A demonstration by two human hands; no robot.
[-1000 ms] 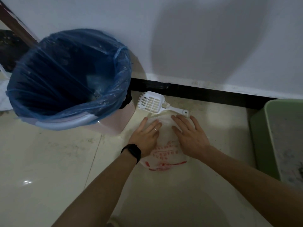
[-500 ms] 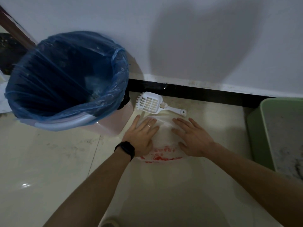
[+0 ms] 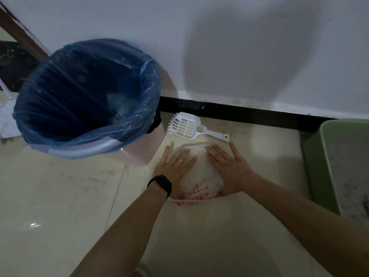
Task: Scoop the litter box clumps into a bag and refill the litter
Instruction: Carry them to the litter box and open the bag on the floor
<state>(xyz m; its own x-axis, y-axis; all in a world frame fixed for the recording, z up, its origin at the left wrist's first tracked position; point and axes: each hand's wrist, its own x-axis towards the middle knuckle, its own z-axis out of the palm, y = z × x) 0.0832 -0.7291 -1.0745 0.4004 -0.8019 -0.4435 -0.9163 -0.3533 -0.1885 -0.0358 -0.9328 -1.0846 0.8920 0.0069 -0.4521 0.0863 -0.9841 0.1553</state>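
A white plastic bag (image 3: 199, 176) with red print lies flat on the floor tiles. My left hand (image 3: 174, 163) presses on its left side with straight fingers; a black band is on that wrist. My right hand (image 3: 227, 164) lies flat on the bag's right side, fingers spread. Just beyond my fingertips a white slotted litter scoop (image 3: 185, 125) rests on the floor, its handle pointing right. The green litter box (image 3: 319, 156) stands at the right edge, with grey litter (image 3: 351, 176) inside; only part of it shows.
A pink bin lined with a blue bag (image 3: 83, 100) stands at the left, close to the scoop. A white wall with a black skirting strip (image 3: 239, 112) runs behind. Pale floor tiles (image 3: 60, 196) spread to the left and toward me.
Both hands have slid over the bag, the right one back to its right side with fingers toward the scoop handle. More of the bag's middle shows between them.
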